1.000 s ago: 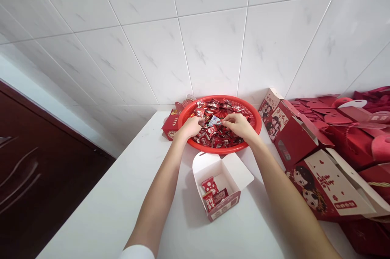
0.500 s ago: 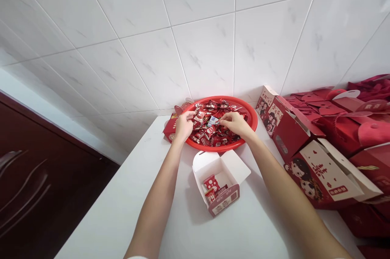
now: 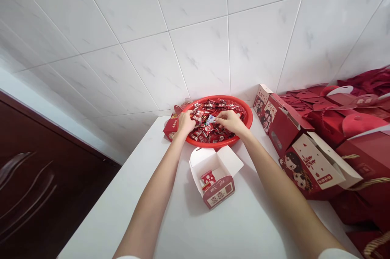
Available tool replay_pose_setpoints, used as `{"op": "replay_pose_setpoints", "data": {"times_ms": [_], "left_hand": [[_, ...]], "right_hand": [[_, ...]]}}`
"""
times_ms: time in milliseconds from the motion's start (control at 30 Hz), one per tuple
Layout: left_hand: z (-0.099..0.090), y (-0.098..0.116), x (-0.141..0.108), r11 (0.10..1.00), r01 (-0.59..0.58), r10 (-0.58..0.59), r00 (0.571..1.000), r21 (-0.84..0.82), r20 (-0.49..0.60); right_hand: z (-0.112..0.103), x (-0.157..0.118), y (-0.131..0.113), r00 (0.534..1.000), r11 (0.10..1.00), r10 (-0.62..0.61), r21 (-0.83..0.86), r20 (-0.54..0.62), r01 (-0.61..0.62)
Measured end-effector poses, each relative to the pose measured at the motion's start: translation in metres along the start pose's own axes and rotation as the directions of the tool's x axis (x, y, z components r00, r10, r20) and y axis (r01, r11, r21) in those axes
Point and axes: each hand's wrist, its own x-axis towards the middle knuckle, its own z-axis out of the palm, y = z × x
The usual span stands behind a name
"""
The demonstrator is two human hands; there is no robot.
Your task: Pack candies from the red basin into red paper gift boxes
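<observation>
A red plastic basket full of red-wrapped sweets stands against the wall. My left hand reaches over its left side, fingers bent down onto the wrappers; whether it grips one is hidden. Over the right half of the sweets is my right hand, thumb and fingertips pinched together beside a white-and-blue packet; what they hold is too small to make out. Just in front of the basket, an open white-and-red box has a few red packets inside.
Red and cream gift boxes are crowded along the right side, some with rope handles. Another red box touches the basket's left side. Behind is a tiled wall; a dark red door stands left of the white table.
My left hand has moved lower into the sweets, its fingers now bent down. My right hand stays near the white-and-blue packet. The whole view has shifted slightly.
</observation>
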Motion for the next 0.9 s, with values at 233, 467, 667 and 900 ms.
{"op": "replay_pose_setpoints", "data": {"times_ms": [233,467,667,900], "left_hand": [[0.010,-0.001,0.006,0.984,-0.008,-0.009,0.995,0.180,0.095],[0.001,0.002,0.002,0.995,0.104,-0.104,0.994,-0.014,-0.015],[-0.002,0.003,-0.003,0.899,0.086,-0.100,0.995,-0.429,-0.012],[-0.003,-0.007,-0.008,0.566,-0.085,0.062,0.996,-0.820,-0.061]], "right_hand": [[-0.003,-0.004,-0.001,1.000,0.999,-0.028,0.019,0.010,0.028],[-0.003,-0.006,-0.004,1.000,0.998,-0.011,0.069,0.025,0.010],[-0.002,-0.004,-0.004,1.000,0.991,0.010,0.132,0.026,-0.013],[-0.003,-0.006,-0.007,0.999,0.991,0.034,0.129,0.035,-0.038]]}}
